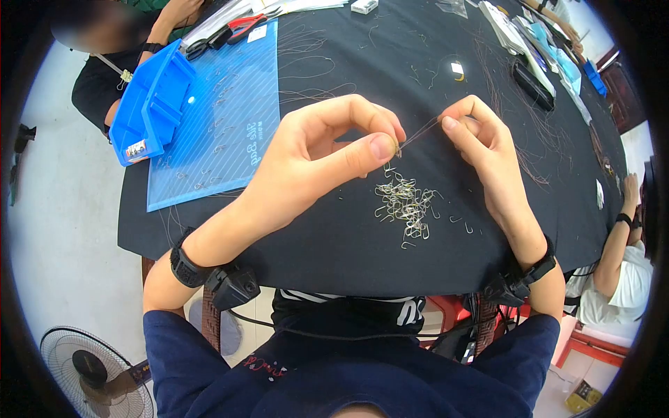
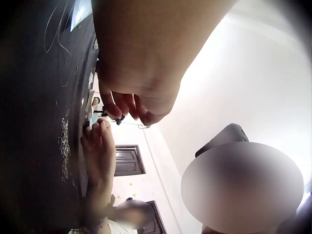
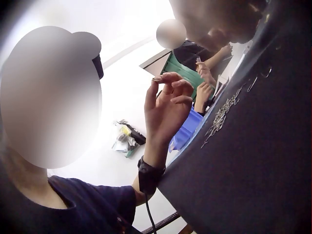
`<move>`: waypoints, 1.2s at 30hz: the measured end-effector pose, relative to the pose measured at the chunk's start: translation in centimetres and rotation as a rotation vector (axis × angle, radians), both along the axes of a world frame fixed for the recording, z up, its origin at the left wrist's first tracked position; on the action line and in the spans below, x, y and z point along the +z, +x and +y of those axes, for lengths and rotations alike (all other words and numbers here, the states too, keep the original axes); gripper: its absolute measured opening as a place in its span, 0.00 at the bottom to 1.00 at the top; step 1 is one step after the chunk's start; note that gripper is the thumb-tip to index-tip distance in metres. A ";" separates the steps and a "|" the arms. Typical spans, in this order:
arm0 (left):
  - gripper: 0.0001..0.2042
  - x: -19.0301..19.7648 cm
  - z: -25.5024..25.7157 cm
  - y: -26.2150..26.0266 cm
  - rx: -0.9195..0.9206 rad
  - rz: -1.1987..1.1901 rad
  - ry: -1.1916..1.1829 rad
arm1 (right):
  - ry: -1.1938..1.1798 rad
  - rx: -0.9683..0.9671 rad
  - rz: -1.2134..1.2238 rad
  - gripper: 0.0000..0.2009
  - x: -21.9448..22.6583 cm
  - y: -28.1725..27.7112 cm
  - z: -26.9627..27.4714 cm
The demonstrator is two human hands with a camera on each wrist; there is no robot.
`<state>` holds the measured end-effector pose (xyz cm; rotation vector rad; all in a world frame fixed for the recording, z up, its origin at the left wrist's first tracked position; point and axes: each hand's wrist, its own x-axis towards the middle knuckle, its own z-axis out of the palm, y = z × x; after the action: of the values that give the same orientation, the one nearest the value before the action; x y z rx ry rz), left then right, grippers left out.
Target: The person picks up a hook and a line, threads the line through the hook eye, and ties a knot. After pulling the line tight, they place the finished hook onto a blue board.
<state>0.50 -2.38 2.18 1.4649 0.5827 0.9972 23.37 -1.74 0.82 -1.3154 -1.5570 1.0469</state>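
Observation:
My left hand (image 1: pixel 296 164) pinches a small fish hook (image 1: pixel 398 151) between thumb and forefinger, with most of the hook hidden by the fingertips. Thin brown fishing line (image 1: pixel 421 131) runs from there to my right hand (image 1: pixel 486 143), whose thumb and forefinger grip it. The line is stretched across the short gap between both hands. Below them on the black cloth lies a loose pile of metal fish hooks (image 1: pixel 405 203), with a few strays to its right. In the right wrist view the left hand (image 3: pixel 168 109) is raised above table height.
A blue file bag (image 1: pixel 233 132) bearing rows of hooks with line lies at the left, beside a blue plastic bin (image 1: pixel 157 104). Red-handled pliers (image 1: pixel 245 25) rest at its top. Loose lines (image 1: pixel 498 104) and a black pouch (image 1: pixel 533 85) are on the right. Other people sit around the table.

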 end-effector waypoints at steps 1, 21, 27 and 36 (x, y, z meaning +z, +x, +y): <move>0.08 0.0 0.0 0.0 0.001 0.000 -0.008 | 0.003 0.000 0.005 0.06 0.0 0.0 0.0; 0.03 -0.7 0.1 0.2 -0.320 0.100 -0.039 | 0.133 -0.044 0.090 0.08 -0.2 0.2 0.1; 0.03 -0.8 0.0 0.3 -0.395 0.177 0.100 | 0.232 0.091 0.010 0.08 -0.4 0.4 0.3; 0.06 0.4 0.0 -0.3 0.125 -0.117 0.139 | 0.309 0.036 -0.013 0.07 0.0 0.4 0.4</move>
<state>0.23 -2.43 2.56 1.4942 0.5331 1.2342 23.73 -1.35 0.84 -1.0870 -1.6807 0.7824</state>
